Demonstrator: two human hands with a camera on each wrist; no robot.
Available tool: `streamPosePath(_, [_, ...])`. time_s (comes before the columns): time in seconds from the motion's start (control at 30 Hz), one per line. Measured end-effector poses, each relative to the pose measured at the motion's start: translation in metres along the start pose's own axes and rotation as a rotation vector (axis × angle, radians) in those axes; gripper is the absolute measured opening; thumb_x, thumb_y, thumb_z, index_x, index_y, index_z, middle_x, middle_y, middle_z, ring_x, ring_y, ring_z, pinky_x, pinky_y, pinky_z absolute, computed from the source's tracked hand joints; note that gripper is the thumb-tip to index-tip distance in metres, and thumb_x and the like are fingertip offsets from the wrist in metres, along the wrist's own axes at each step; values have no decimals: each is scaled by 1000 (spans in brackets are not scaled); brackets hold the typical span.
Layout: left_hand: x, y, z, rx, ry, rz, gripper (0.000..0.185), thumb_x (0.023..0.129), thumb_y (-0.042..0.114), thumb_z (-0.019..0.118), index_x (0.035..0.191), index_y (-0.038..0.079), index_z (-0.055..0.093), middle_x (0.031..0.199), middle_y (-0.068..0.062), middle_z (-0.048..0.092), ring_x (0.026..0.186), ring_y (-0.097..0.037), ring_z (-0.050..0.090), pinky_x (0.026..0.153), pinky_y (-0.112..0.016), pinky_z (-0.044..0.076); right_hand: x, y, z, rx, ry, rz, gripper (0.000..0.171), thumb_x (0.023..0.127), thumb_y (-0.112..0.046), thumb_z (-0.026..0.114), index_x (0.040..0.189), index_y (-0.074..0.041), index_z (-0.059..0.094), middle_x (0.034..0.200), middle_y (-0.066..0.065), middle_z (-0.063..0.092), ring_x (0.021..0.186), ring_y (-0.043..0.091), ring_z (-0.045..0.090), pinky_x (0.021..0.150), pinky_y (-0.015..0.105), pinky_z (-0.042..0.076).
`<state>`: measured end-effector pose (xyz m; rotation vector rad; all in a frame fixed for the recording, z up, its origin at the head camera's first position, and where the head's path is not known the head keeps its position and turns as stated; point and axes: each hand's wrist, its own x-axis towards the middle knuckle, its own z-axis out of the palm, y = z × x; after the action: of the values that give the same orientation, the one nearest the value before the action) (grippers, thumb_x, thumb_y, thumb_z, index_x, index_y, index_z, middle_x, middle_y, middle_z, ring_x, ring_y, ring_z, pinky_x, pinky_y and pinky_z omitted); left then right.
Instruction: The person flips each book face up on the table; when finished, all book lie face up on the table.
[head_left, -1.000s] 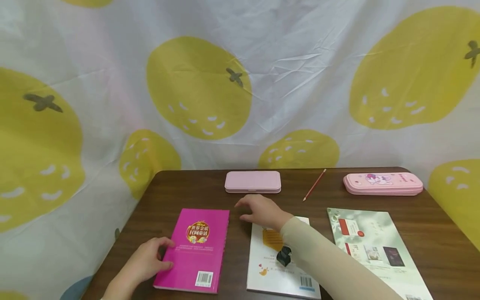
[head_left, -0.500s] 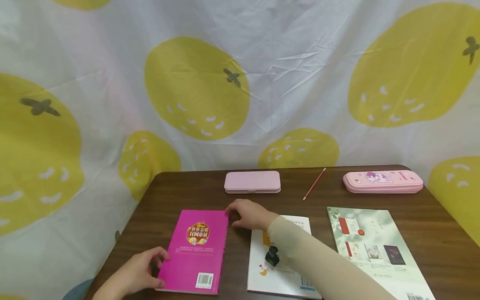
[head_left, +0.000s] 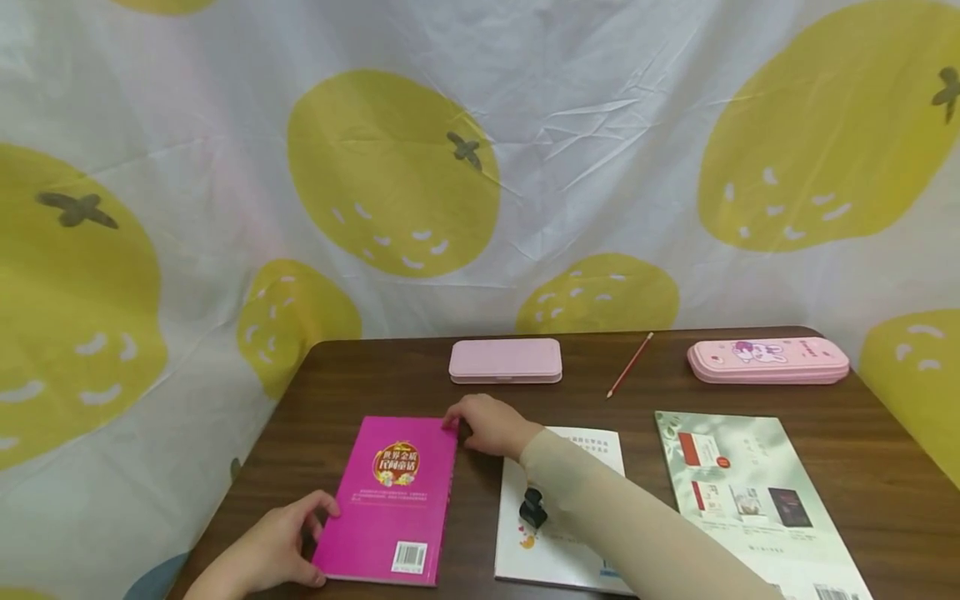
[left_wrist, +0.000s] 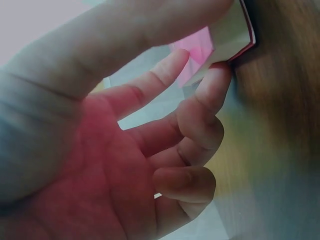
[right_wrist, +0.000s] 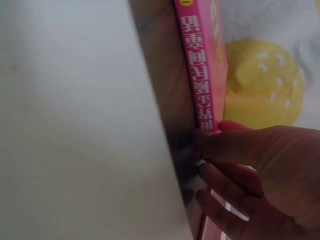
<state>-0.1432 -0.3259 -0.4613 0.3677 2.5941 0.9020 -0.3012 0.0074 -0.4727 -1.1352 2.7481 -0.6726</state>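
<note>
A pink paperback book (head_left: 386, 521) lies back cover up on the table, at left of centre in the head view. My left hand (head_left: 277, 542) holds its near left corner, thumb at the bottom and forefinger on the left edge. In the left wrist view, the fingertips meet the book's corner (left_wrist: 200, 47), and the other fingers are bent. With thumb and forefinger, my right hand (head_left: 489, 423) grips the far right corner. The right wrist view shows that hand at the end of the lettered spine (right_wrist: 200, 75).
A white book (head_left: 517, 550) lies under my right forearm, partly hidden by it. Further right is a pale green book (head_left: 757, 467). Along the back are a plain pink case (head_left: 506, 360), a red pencil (head_left: 630, 365) and a pink rabbit pencil case (head_left: 768, 361). A lemon-print curtain (head_left: 570, 167) hangs behind.
My right hand has moved left from above the white book to the pink book's far right corner. My left hand has slid down the left edge to the near corner.
</note>
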Motion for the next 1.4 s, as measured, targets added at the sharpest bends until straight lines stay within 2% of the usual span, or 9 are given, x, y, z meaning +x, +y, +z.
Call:
streamPosePath(0.2, [4,2,1,17,-19,-9,67,64,9,95,119,13,55,87,-3,60,60,-12,51,55,-26,43,1,1,8,-42,64,10,33,85,-5,80,116,-15,75,105,2,72,101,17,64,95,35,53])
streamPosePath(0.33, [4,3,1,11,-27,-25,66,64,7,94,119,13,56,87,-4,61,61,-14,53,55,-27,44,1,1,10,-76,108,25,32,85,-6,80,114,-18,75,104,0,71,100,17,63,92,34,54])
streamPosePath(0.57, [0,3,-6,-25,-50,-49,62,68,8,93,121,11,59,87,-4,63,60,-15,53,55,-26,44,2,4,6,-138,176,11,25,86,-17,84,110,-23,79,107,-7,76,108,17,68,96,37,53])
streamPosePath(0.9, [-1,1,-15,-66,-73,-57,59,70,7,93,119,9,61,84,-5,63,63,-17,55,57,-27,47,0,6,-1,-140,211,-28,22,90,-21,80,112,-26,78,108,-11,76,112,13,69,101,46,44])
streamPosePath(1.13, [-4,-9,-17,-52,-70,-67,53,72,18,94,116,12,64,82,-3,66,62,-16,55,55,-26,45,-4,7,-3,-73,213,-34,22,93,-25,76,115,-27,76,112,-11,74,114,10,68,97,44,43])
streamPosePath(1.27, [-3,-12,-17,-48,-65,-52,53,72,18,93,116,12,64,82,-3,67,62,-15,56,56,-26,45,-6,9,-5,-20,229,-74,22,95,-25,75,117,-25,74,117,-7,72,117,12,66,96,41,48])
streamPosePath(1.4, [-3,-12,-17,-53,-54,-14,54,72,15,92,117,11,63,81,-2,66,62,-11,56,57,-25,46,-8,10,-7,72,235,-76,20,98,-25,71,118,-22,72,119,-4,72,116,14,67,97,39,53])
